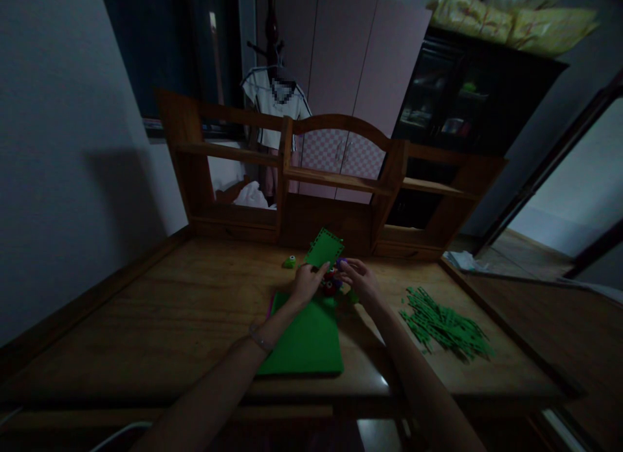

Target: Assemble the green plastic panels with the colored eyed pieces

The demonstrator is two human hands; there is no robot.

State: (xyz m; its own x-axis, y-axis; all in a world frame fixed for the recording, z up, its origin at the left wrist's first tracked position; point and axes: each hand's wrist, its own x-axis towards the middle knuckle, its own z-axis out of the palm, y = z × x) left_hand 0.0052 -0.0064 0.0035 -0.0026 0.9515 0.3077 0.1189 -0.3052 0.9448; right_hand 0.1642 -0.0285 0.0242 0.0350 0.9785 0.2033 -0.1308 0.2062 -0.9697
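Head view: left hand (307,282) pinching flat green perforated sheet (324,247); right hand (361,280) gripping small punch (329,282); wooden tabletop (170,309), green strips (445,325).

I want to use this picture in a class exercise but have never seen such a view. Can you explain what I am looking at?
A camera worn on a person's head looks forward and down, so both bare arms reach into view. The left hand holds a small green card with punched edges, tilted up. The right hand meets it over a small red thing, too dim to identify. On the wooden desk lie a green sheet, a pile of green strips to the right, and a small green punch.
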